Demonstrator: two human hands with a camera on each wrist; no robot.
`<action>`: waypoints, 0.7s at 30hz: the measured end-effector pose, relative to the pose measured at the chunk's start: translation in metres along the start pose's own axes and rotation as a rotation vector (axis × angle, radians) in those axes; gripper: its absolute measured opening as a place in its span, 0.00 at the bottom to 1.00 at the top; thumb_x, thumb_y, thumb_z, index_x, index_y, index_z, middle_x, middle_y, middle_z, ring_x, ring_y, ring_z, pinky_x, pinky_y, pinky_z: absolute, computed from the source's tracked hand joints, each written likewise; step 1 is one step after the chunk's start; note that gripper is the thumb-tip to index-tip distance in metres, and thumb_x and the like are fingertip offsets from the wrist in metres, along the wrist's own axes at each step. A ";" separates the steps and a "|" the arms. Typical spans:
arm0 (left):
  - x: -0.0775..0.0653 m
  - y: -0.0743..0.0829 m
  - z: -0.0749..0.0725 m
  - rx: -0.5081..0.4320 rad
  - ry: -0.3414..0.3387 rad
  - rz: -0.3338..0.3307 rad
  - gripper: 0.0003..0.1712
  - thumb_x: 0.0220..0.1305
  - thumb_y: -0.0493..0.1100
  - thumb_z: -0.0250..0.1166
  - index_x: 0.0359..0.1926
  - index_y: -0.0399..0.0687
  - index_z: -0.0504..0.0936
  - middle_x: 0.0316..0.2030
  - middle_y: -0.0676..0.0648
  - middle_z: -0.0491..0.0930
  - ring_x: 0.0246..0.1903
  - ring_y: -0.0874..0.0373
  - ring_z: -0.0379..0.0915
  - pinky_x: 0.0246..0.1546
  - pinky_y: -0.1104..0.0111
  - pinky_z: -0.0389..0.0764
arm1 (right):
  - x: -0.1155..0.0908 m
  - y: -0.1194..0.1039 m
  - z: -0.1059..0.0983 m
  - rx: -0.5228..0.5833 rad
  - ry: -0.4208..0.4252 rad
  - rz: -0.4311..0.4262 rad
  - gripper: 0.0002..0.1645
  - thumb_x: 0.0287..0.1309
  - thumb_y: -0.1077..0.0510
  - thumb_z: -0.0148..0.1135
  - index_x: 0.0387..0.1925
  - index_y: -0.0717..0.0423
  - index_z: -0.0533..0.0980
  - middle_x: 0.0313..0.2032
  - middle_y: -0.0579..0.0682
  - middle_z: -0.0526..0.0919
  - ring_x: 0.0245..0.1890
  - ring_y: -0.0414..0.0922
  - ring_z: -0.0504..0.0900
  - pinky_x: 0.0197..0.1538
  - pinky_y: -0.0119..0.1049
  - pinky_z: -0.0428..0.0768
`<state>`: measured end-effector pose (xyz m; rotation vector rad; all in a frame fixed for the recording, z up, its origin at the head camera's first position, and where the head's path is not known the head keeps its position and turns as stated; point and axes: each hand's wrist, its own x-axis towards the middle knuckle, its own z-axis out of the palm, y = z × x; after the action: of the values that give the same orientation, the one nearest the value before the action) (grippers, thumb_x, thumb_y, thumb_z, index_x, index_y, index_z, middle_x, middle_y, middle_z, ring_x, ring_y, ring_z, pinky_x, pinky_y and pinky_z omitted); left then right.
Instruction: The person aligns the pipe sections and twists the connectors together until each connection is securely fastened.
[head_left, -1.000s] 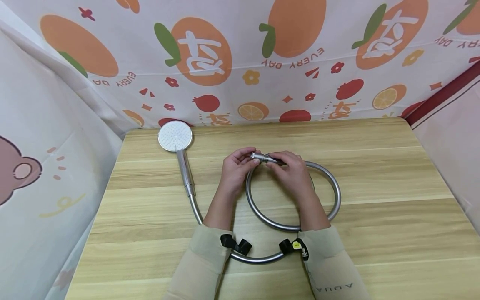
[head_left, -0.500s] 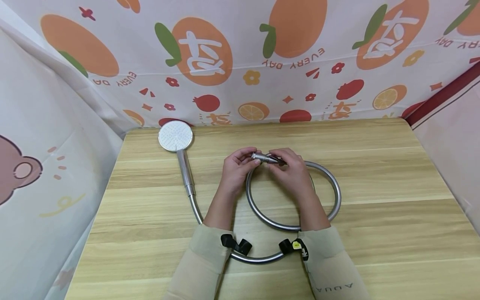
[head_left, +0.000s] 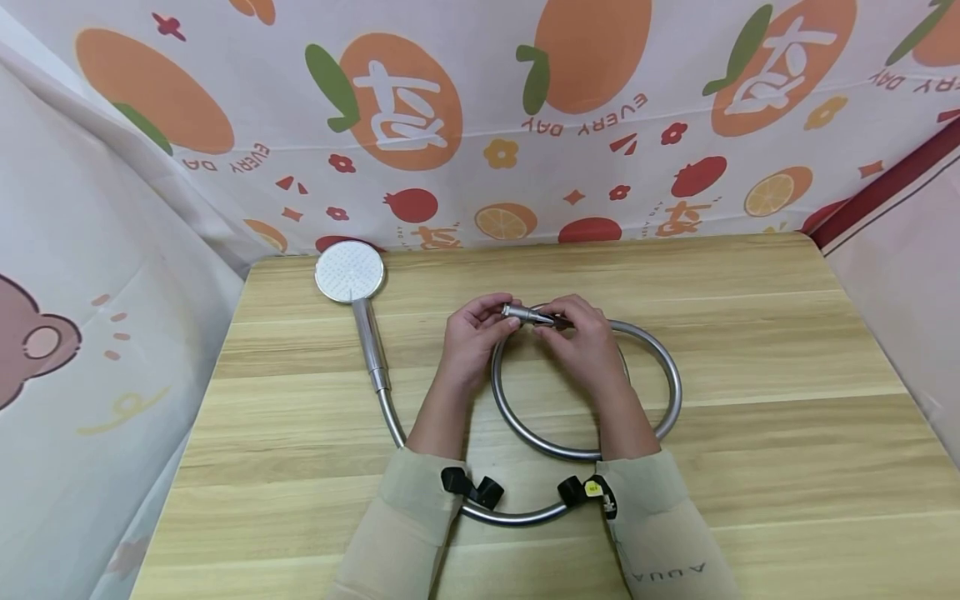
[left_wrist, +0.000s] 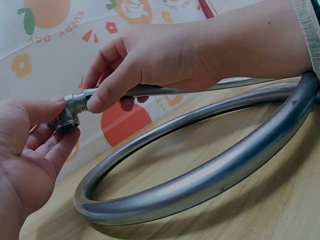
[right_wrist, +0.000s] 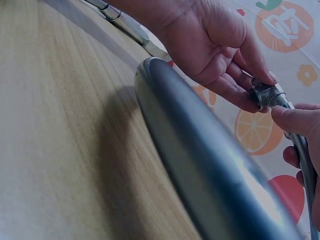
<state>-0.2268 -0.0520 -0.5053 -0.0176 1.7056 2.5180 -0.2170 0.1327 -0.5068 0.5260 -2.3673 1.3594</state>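
Note:
My left hand (head_left: 471, 340) pinches a small silver metal pipe fitting (left_wrist: 71, 114) between thumb and fingers; one open, round mouth points down. In the left wrist view the fitting is joined in line with the end of a shower hose (left_wrist: 160, 90), which my right hand (head_left: 588, 343) pinches close to the joint. How far the two are screwed together cannot be seen. From there the grey metal hose loops on the table, passes under my forearms and runs to a round white-faced shower head (head_left: 350, 272) with a chrome handle (head_left: 370, 344), lying at the back left.
The wooden table (head_left: 772, 358) backs onto a hanging fruit-print cloth (head_left: 540, 183). Another white cloth (head_left: 97, 217) hangs at the left. Black wrist mounts (head_left: 487, 493) sit on both sleeves, above the lower hose curve (head_left: 517, 520).
My right fingers have shifted slightly at the hose end. My left hand, the shower head and the hose loop stay in place; the head view tilts very slightly.

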 end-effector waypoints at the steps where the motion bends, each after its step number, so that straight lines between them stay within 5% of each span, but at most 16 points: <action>1: 0.000 0.000 0.000 -0.004 0.001 -0.002 0.19 0.56 0.23 0.67 0.50 0.36 0.80 0.41 0.47 0.87 0.46 0.57 0.83 0.49 0.69 0.85 | 0.000 0.000 0.000 -0.001 -0.004 0.003 0.17 0.49 0.64 0.75 0.42 0.54 0.82 0.39 0.46 0.85 0.38 0.41 0.84 0.47 0.37 0.76; 10: 0.000 0.000 0.000 -0.010 0.006 0.009 0.19 0.56 0.22 0.66 0.49 0.36 0.80 0.40 0.49 0.87 0.45 0.58 0.83 0.49 0.70 0.85 | -0.001 0.000 -0.001 -0.067 -0.053 0.039 0.15 0.60 0.50 0.68 0.46 0.51 0.83 0.41 0.46 0.87 0.41 0.41 0.82 0.47 0.39 0.76; 21: -0.001 0.001 0.000 0.001 -0.006 0.006 0.19 0.57 0.23 0.66 0.50 0.36 0.80 0.41 0.49 0.87 0.46 0.58 0.83 0.49 0.71 0.84 | -0.001 0.000 -0.002 -0.052 -0.079 0.052 0.15 0.65 0.47 0.62 0.47 0.51 0.83 0.42 0.46 0.88 0.44 0.42 0.84 0.49 0.42 0.77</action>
<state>-0.2254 -0.0522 -0.5043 -0.0046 1.7071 2.5195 -0.2157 0.1345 -0.5064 0.5155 -2.4886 1.3174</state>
